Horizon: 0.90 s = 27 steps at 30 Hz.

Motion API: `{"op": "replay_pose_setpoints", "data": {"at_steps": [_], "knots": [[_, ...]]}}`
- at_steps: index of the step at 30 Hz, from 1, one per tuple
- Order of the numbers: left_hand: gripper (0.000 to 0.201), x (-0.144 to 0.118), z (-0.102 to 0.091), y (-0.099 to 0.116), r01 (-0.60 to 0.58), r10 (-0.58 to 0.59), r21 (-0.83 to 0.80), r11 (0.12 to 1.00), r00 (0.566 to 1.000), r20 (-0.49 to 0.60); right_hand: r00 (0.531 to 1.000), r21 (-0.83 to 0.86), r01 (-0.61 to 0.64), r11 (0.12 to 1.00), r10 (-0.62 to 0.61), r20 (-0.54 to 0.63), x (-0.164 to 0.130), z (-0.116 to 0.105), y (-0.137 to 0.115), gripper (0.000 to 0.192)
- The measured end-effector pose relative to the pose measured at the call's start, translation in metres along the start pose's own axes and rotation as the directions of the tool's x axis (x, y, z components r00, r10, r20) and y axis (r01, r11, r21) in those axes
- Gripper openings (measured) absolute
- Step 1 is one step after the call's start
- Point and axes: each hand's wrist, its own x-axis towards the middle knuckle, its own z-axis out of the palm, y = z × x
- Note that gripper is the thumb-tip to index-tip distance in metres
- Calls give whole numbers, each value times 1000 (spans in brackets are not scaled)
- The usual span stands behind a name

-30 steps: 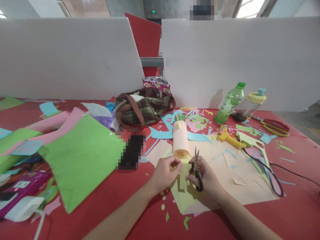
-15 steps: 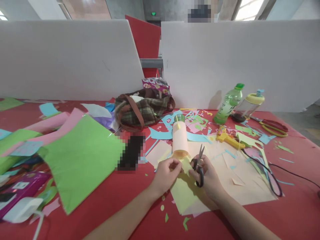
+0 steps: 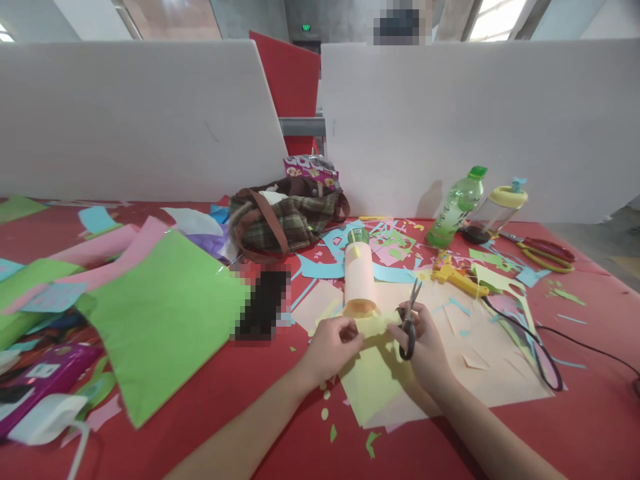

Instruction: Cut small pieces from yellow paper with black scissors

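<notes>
A small piece of pale yellow paper is stretched between my two hands. My left hand pinches its left end. Dark-handled scissors sit in my right hand, blades pointing up and slightly parted; the fingertips of that hand also touch the paper's right end. Just beyond my hands lies a paper-wrapped cylinder, pale pink with a yellow strip and green at its far end. Larger yellow paper lies flat beneath my hands, over a peach sheet.
A yellow glue gun with a black cord lies to the right. Behind it stand a green-capped bottle and a clear jar, near large red-and-yellow-handled scissors. A plaid bag, a phone and green paper are leftward.
My right hand has shifted right and slightly up with the scissors, away from my left hand. The small yellow paper now spans the wider gap between them.
</notes>
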Motion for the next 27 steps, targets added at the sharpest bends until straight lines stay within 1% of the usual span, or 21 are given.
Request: {"op": "replay_pose_setpoints", "data": {"at_steps": [3,7,10,13,16,19,22,27], "knots": [[15,2,-4,2,12,-16,-67,998,998,-60,1000,31,23,999,-23,4,0,-1,1,21],[18,4,-7,5,7,-28,-144,990,989,-146,997,53,38,998,-41,70,-2,0,0,21],[18,3,-8,7,-11,-28,-183,983,977,-209,982,26,46,999,-50,184,-8,2,-4,25],[16,3,-10,11,-41,-10,-207,977,970,-242,942,-31,60,998,-47,332,-14,6,-8,28],[16,4,-13,16,-68,7,-222,973,964,-266,910,-33,32,999,-16,415,-20,12,-11,30],[16,8,-15,21,-92,25,-227,970,959,-283,891,-11,-28,1000,30,453,-23,17,-11,32],[15,12,-15,27,-106,45,-214,971,961,-271,874,7,-55,998,45,483,-21,22,-10,34],[12,16,-15,37,-127,82,-173,977,967,-242,899,8,-4,1000,0,438,-14,29,-16,35]]}}
